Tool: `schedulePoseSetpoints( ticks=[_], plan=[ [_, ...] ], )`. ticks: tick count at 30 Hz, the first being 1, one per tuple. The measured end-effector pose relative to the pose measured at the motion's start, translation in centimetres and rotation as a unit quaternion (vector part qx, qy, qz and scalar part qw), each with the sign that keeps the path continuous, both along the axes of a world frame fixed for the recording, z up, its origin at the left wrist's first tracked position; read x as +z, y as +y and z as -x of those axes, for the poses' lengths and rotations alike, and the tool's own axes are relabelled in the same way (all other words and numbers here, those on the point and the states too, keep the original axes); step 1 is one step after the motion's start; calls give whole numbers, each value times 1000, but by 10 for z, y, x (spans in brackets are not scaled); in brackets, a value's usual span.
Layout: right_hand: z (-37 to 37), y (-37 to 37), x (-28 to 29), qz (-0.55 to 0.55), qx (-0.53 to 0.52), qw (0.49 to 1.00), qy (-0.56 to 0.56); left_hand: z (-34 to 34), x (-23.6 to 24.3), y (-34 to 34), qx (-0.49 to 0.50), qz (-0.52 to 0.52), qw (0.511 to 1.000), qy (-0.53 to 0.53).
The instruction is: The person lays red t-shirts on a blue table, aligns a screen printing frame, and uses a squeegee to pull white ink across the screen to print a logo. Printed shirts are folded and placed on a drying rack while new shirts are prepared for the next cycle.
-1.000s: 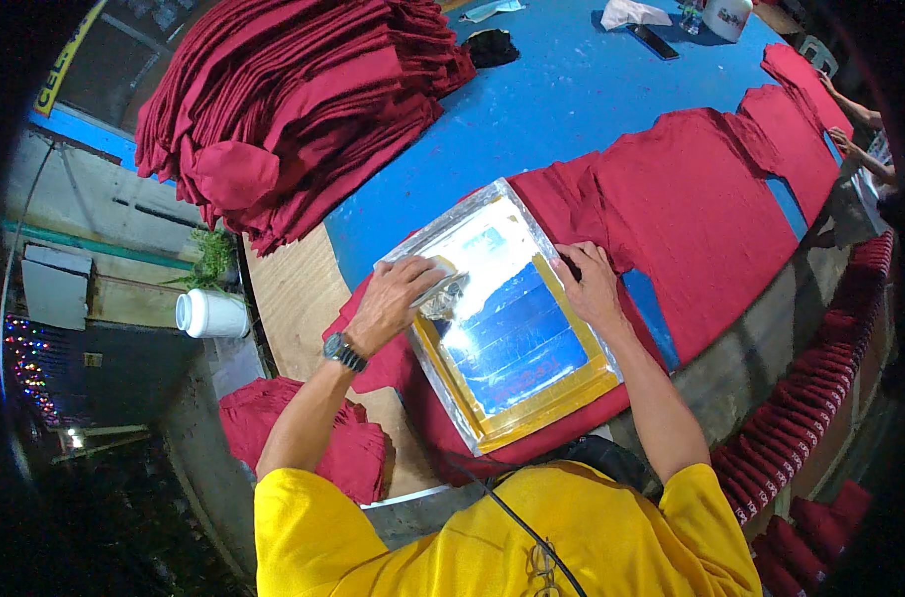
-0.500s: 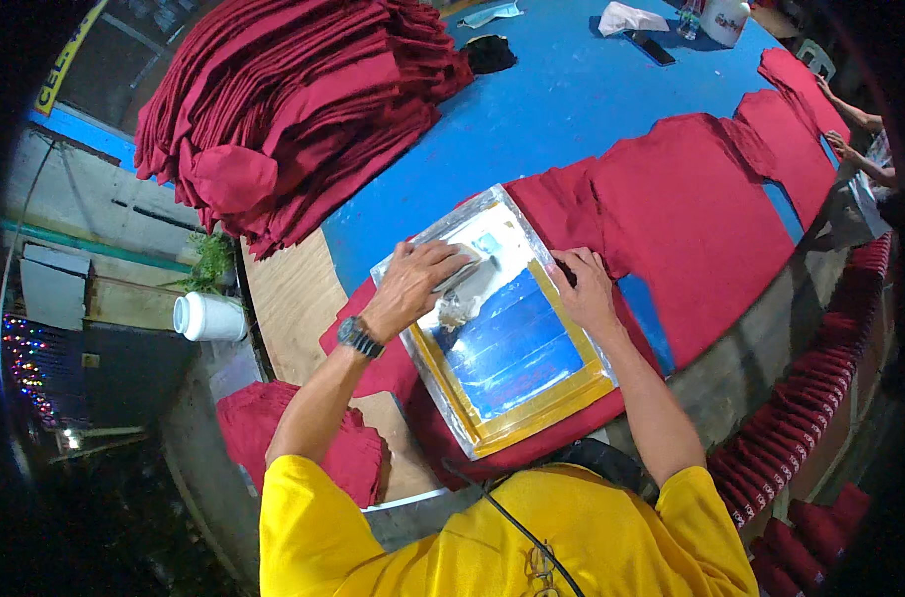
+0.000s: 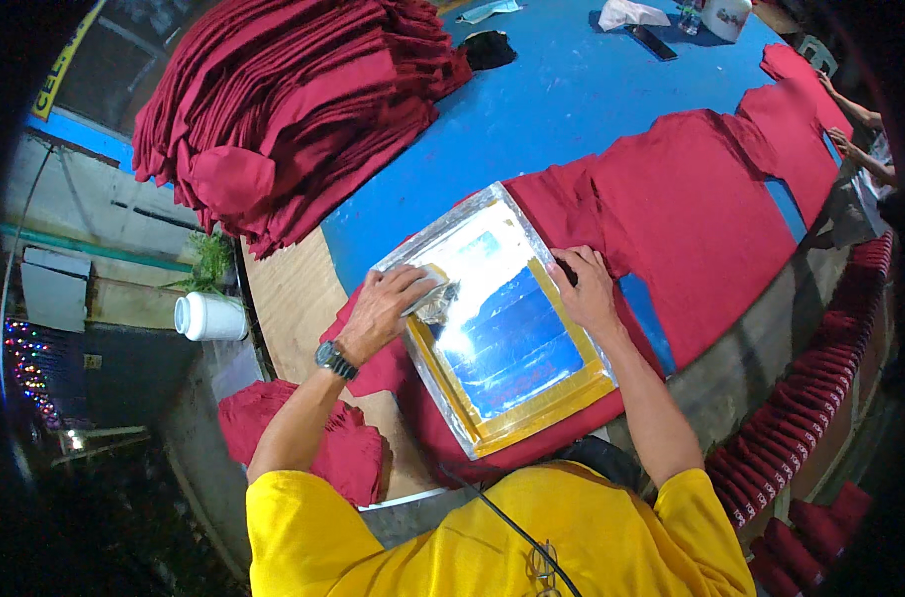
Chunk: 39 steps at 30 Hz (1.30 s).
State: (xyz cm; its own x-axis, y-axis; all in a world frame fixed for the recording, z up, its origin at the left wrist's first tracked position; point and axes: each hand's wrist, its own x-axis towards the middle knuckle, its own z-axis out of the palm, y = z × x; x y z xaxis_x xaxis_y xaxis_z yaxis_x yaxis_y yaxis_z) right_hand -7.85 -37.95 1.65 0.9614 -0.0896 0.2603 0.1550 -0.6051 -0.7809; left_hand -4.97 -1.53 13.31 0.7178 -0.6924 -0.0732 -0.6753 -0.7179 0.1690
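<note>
A screen printing frame [image 3: 577, 378] with a silver rim, yellow tape and a blue-and-white mesh lies on red fabric [image 3: 691, 239] spread over the table. My left hand [image 3: 383, 308] is closed on a pale scraper [image 3: 427, 284] at the frame's upper left, with a dark smudge on the mesh beside it; the scraper is partly hidden by my fingers. My right hand [image 3: 584, 289] grips the frame's right edge, fingers curled over it.
A tall pile of red cloth [image 3: 303, 99] covers the blue table's [image 3: 492, 119] back left. A phone [image 3: 651, 42], white jug [image 3: 726, 20] and face mask [image 3: 487, 10] lie behind. Another person's hands [image 3: 845, 144] touch fabric at far right. More red cloth [image 3: 303, 438] and a white container [image 3: 208, 316] sit left.
My left hand moved up and right over the mesh half a second ago and is now back down-left at the frame's upper left. My right hand stays on the right edge.
</note>
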Motion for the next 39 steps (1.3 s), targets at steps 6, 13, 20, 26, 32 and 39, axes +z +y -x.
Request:
schedulePoseSetpoints(
  ticks=[6,13,20,26,32,39],
  plan=[
    [-2,2,-1,-4,-9,1000,13,27,8,36,70,3,997,18],
    [-2,-1,-4,-1,4,1000,10,47,-10,21,272,244,927,83],
    [9,-1,7,18,-6,999,-36,87,-44,-1,451,561,678,151],
    [52,-18,11,54,-14,992,109,92,-79,-10,412,727,498,230],
    [49,-21,13,-43,14,978,205,95,-100,-13,417,720,504,230],
    [51,-11,53,-97,23,982,159,90,-117,-6,420,770,422,230]
  ],
)
